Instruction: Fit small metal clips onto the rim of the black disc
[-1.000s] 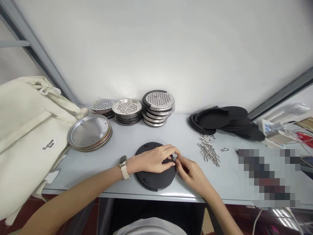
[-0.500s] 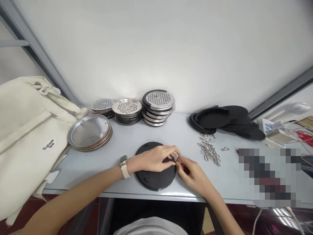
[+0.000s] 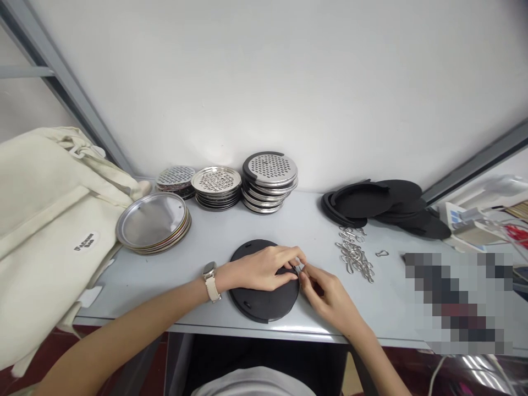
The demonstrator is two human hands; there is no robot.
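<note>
1. The left hand (image 3: pixel 266 269) is lying across the black disc (image 3: pixel 274 308) on the table (image 3: pixel 313 220), fingers bending at its right edge; whether they're gripping, I can't tell.
2. The right hand (image 3: pixel 325 289) is meeting it there, fingertips pinching a partly hidden metal clip (image 3: pixel 298 268).
3. Keeping the disc flat is looking wise here!
4. Fingers are hiding the edge; loose clips (image 3: pixel 355 257) are lying rightward, 3 perforated stacks (image 3: pixel 216 180) standing behind.
</note>
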